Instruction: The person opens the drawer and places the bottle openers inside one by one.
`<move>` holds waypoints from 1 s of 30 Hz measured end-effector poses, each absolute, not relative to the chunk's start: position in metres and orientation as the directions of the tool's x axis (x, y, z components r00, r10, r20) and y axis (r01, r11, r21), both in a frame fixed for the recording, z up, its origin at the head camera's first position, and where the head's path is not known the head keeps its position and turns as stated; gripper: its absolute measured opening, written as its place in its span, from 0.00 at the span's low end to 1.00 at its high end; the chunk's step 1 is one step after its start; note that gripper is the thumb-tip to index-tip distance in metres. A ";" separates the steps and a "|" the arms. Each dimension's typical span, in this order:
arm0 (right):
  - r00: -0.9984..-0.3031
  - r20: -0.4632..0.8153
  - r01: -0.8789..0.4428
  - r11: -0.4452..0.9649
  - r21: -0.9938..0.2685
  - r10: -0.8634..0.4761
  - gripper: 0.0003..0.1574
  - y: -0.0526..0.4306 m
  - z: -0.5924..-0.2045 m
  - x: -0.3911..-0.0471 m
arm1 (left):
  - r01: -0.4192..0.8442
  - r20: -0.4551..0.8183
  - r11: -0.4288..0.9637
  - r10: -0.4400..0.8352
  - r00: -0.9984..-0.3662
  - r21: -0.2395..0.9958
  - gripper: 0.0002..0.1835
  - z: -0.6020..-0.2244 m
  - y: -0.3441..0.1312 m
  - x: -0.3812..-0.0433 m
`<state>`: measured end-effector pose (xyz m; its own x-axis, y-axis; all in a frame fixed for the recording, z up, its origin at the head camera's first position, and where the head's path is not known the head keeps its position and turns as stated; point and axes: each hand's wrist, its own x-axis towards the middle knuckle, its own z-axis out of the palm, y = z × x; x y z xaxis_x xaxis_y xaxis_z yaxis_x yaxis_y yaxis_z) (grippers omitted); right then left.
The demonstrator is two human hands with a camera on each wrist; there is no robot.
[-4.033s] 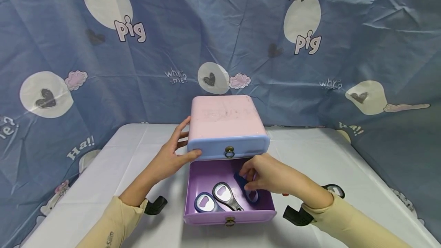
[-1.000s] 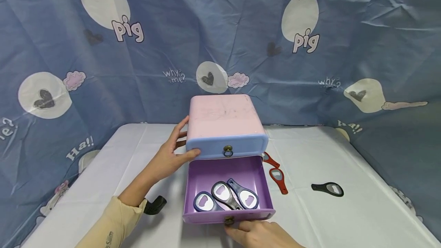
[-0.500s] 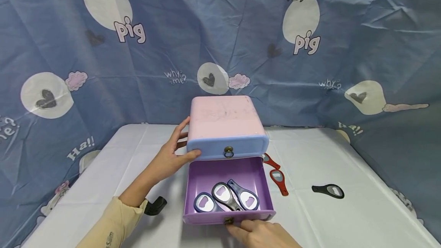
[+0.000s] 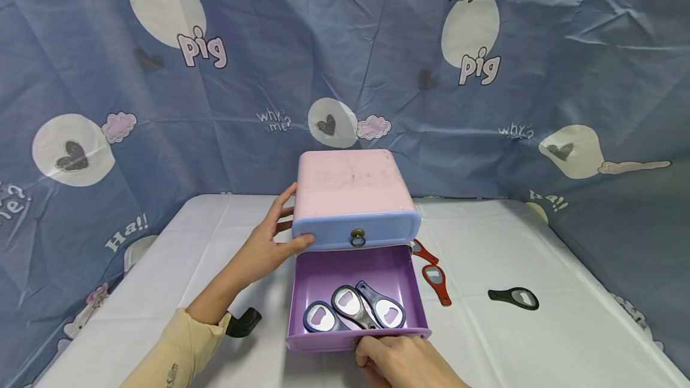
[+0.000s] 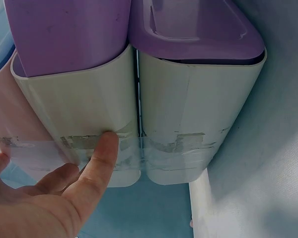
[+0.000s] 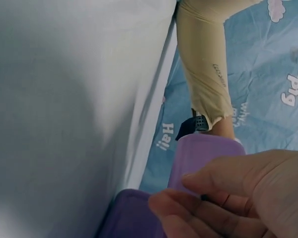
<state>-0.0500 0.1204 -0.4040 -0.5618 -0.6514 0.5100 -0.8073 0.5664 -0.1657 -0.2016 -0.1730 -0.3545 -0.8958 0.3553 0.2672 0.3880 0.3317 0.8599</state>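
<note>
A small pink and blue drawer box [image 4: 350,181] stands in mid-table, its lower purple drawer [image 4: 323,268] pulled out. My left hand [image 4: 261,253] braces the box's left side with fingers extended, the thumb on the blue front; the left wrist view shows a straight finger [image 5: 102,161] against the side. With thumb and forefinger, my right hand [image 4: 406,361] pinches the drawer's ring pull [image 4: 356,352], mostly covered by the fingers. Inside the drawer lie a blue bottle opener [image 4: 320,317], a black bottle opener [image 4: 347,300] and another blue bottle opener [image 4: 389,312].
To the right of the box, two red bottle openers lie on the white table: one [image 4: 434,277] beside the drawer, the other [image 4: 424,251] partly behind the box. Farther right is a black bottle opener [image 4: 514,297]. A blue printed curtain [image 4: 259,88] hangs behind.
The right hand has left a blue bottle opener in the drawer and come to the drawer front. In the last half second its fingers closed on the ring pull. The left hand stays put.
</note>
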 end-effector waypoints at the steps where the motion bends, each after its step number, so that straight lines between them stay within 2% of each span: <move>1: -0.555 0.514 -0.812 0.559 -0.167 -0.654 0.26 0.120 -0.404 -0.051 | 0.388 0.267 0.331 0.355 -0.896 0.860 0.53 -0.355 -0.173 -0.202; 19: -0.528 0.480 -0.842 0.506 -0.187 -0.701 0.19 0.122 -0.399 -0.054 | 0.388 0.264 0.358 0.350 -0.899 0.849 0.53 -0.354 -0.174 -0.200; 23: -0.545 0.465 -0.831 0.522 -0.191 -0.698 0.12 0.122 -0.394 -0.053 | 0.383 0.261 0.350 0.348 -0.900 0.855 0.53 -0.354 -0.173 -0.200; 27: -0.584 0.441 -0.809 0.530 -0.253 -0.681 0.02 0.123 -0.388 -0.053 | 0.387 0.264 0.349 0.351 -0.898 0.854 0.53 -0.354 -0.174 -0.201; 30: -0.578 0.464 -0.814 0.514 -0.271 -0.671 0.02 0.122 -0.383 -0.056 | 0.389 0.265 0.351 0.353 -0.897 0.852 0.53 -0.354 -0.174 -0.201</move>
<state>-0.0556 0.1223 -0.3835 -0.5781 -0.6713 0.4638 -0.8140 0.5138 -0.2709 -0.2015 -0.1741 -0.3536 -0.8974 0.3529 0.2649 0.3894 0.3510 0.8515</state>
